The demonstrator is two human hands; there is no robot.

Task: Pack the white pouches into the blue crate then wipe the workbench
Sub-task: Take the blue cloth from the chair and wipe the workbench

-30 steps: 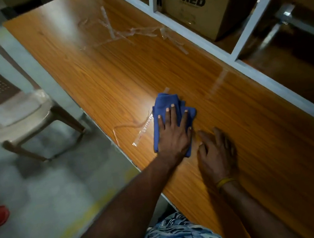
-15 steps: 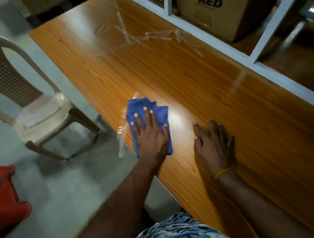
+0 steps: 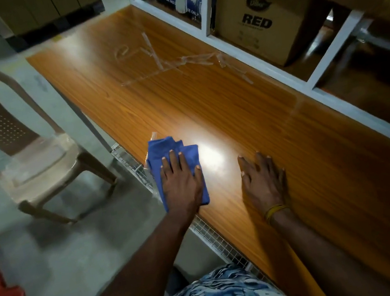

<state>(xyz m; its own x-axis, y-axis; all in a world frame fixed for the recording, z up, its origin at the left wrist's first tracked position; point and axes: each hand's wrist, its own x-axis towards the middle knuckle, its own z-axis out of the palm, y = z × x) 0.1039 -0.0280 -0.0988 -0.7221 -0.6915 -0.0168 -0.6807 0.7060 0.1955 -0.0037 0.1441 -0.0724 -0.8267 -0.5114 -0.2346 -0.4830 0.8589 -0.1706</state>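
The folded blue cloth is pressed flat under the spread left hand at the table's near edge. The right hand is laid flat, empty, just beside. Unwiped wood stretches ahead along the table's length; no pouches or crate are visible.

Two hands, one blue cloth, one workbench, one plastic chair, one RED-marked carton.
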